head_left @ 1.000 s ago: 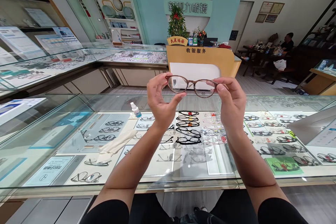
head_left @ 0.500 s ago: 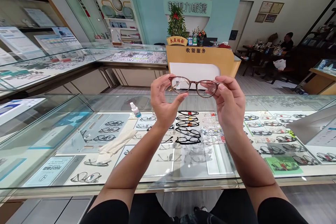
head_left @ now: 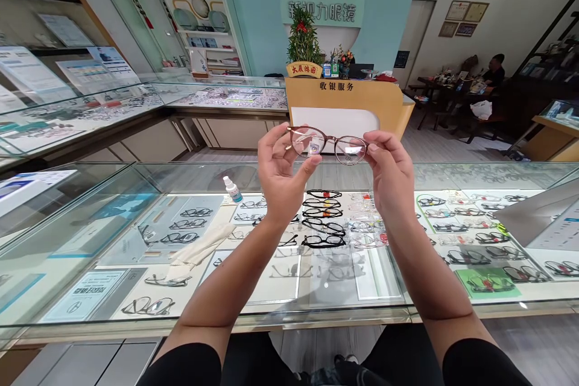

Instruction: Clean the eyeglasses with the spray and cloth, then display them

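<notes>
Up in front of me, above the glass counter, I hold a pair of reddish-brown round eyeglasses (head_left: 332,139) between both hands. My left hand (head_left: 281,172) is closed on the left end of the frame, thumb below the lens and fingers behind it. With thumb and fingers, my right hand (head_left: 389,169) pinches the right end by the hinge. A small printed mark shows at the left lens. The temples are mostly hidden behind the lenses and fingers. Below the hands, a column of black-framed eyeglasses (head_left: 324,241) lies on the counter.
The glass display counter (head_left: 253,315) spans the front, with many eyeglasses in and on it. A white spray bottle (head_left: 233,190) and a cream cloth (head_left: 203,248) are at left. Beyond stand a wooden cashier desk (head_left: 348,96) and, far right, a seated person (head_left: 495,72).
The eyeglasses have turned and shifted slightly left, the right end now angled differently. My right hand has moved a little left with them, and reflections on the lenses differ.
</notes>
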